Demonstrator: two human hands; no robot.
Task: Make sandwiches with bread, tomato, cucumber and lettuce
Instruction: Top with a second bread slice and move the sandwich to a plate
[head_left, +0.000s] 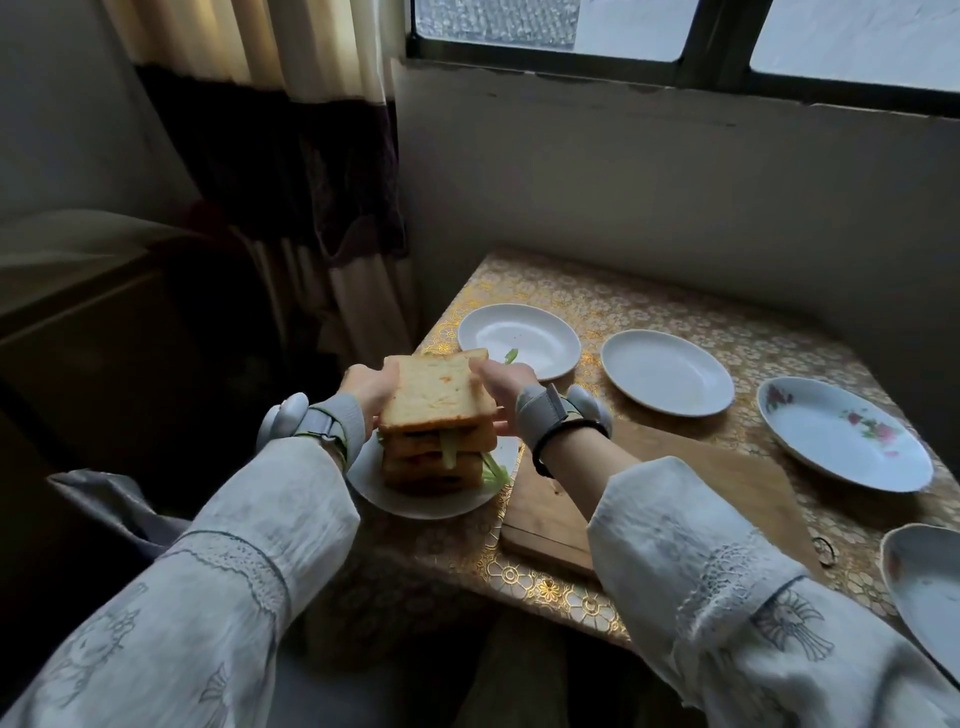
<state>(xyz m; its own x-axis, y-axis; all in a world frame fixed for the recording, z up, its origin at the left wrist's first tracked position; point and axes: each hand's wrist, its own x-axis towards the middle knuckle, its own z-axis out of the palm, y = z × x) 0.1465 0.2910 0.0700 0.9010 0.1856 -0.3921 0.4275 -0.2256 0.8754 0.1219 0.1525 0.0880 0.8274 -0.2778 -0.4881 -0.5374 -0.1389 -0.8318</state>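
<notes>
We see a dim corner lit only by pale daylight from a window (675, 36) with a dark frame, set high in the far wall. Below it runs a grey plastered wall (649, 197), its upper edge chipped and cracked along the sill. To the left hangs a curtain (270, 156), cream with a broad dark purple band, falling in folds down beside the surface (571, 582), which sits pushed into the corner and wears a gold floral cloth. Further left, in deep shadow, stands a dark piece of furniture (78, 322) with a pale rounded form on top; we cannot tell what it is.
</notes>
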